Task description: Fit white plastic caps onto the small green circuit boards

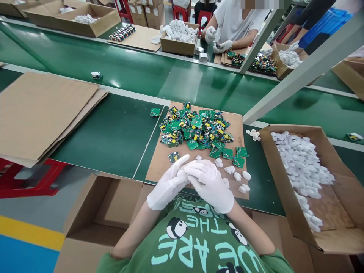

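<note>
My left hand [168, 186] and my right hand [209, 183], both in white gloves, meet at the front edge of the table. The right fingers are bent over the left fingertips, and the left thumb points up. Anything between them is hidden. Just beyond lies a single circuit board [173, 157] with its parts facing up. Behind it a heap of green circuit boards [196, 127] covers much of a cardboard sheet [155, 167]. Several small white plastic pieces [229, 170] are scattered beside my right hand on the same sheet.
At the right, an open cardboard box [295, 212] holds many white pieces. Flat cardboard sheets [42, 113] are stacked at the left. A slanted metal post [284, 85] rises beyond the heap. Across the green belt [136, 72], a gloved person [236, 26] works beside more boards.
</note>
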{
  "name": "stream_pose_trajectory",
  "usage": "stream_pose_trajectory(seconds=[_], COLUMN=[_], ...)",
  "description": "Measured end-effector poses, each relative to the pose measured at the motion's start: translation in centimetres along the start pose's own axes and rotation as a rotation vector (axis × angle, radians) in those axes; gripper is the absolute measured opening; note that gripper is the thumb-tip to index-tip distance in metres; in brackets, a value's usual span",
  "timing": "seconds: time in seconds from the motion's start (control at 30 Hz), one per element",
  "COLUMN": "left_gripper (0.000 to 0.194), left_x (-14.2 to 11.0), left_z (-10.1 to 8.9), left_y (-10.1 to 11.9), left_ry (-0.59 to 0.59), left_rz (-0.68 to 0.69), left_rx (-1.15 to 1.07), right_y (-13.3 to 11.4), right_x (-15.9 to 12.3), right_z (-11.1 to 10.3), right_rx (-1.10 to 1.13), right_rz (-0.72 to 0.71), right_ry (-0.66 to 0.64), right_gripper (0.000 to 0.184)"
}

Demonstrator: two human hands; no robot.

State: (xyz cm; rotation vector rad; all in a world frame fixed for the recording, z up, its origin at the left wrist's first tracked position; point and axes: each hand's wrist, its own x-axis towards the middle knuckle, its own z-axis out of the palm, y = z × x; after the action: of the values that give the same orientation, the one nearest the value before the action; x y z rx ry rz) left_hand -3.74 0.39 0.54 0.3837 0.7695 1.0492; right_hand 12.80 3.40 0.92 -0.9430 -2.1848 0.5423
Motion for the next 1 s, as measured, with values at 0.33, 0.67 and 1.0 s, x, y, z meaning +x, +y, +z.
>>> stream_pose_trajectory(seconds=[0.33, 0.67, 1.0], left_gripper=[0.044, 0.047, 0.059], left_x=[0.4, 0.4, 1.1], left_z=[-1.7, -1.3, 1.1], left_y=[0.1, 0.6, -0.1], left_ry=[0.204, 0.114, 0.161], left_rz=[0.170, 0.137, 0.239], left_rx=[-0.077, -0.296, 0.331], right_y=[1.9, 1.4, -0.4], right_x=[-0.1, -0.1, -0.5], right_z=[0.0, 1.5, -1.6], right_rx=[-0.211, -0.215, 0.306], right_rz=[0.115, -0.012, 0.383], right_ry=[0.088, -0.027, 0.053], right_gripper=[0.011, 0.018, 0.026])
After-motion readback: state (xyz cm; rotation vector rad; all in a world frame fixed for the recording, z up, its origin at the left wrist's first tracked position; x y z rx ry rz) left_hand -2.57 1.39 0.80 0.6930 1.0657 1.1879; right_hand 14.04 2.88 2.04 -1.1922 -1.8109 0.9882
